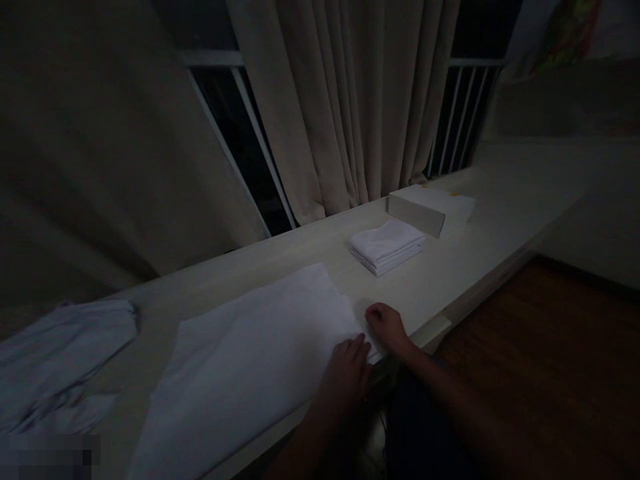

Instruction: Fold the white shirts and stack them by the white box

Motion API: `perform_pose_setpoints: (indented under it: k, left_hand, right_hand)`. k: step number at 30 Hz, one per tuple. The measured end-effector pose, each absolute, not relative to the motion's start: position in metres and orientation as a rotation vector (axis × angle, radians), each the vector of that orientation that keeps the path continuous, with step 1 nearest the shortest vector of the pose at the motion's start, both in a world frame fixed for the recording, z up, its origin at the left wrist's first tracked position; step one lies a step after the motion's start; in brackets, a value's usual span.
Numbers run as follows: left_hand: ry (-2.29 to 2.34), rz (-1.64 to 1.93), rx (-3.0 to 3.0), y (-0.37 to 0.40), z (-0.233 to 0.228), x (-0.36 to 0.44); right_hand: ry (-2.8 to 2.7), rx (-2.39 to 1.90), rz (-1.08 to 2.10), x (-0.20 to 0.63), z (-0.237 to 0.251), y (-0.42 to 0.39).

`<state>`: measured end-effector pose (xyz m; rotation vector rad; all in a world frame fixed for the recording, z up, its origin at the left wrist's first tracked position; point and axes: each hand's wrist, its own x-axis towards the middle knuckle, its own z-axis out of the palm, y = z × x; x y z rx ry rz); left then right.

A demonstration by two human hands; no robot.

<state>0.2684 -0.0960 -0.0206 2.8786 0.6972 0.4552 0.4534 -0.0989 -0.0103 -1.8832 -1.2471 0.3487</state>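
Light is dim. Along the far side of the table (500, 213) we note beige curtains (345, 100), with white railings (250, 107) showing in the gaps between them. At the far left of the table lies a rumpled heap of pale cloth (70, 347), apart from the work. Beyond the hands, toward the far right, we record a neat folded stack of white fabric (387, 243) and, just behind it, a pale box (417, 213) with a plain upright side facing us. The wooden floor (525, 333) shows at right. The white sheet (250, 367) lies spread flat across the near middle of the table, between the heap and the folded stack, its near edge running close to the table's near edge. Both hands are at its right end: the left hand (350, 360) rests palm down on the near right corner, fingers extended and slightly spread; the right hand (387, 327) sits just right of that corner, fingers curled inward. Whether the right fingers pinch any fabric we cannot tell.
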Motion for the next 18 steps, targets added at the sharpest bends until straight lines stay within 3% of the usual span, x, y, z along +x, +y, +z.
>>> perform_pose_setpoints:
  k: [9,18]
  left_hand:
    - [0.683,0.273,2.812,-0.098,-0.016,0.263]
    - [0.702,0.248,2.777,-0.093,-0.012,0.260]
  right_hand:
    - [-1.428,-2.170,0.561,0.456,0.007,0.079]
    - [-1.481,-2.334,0.661,0.438,0.025,0.190]
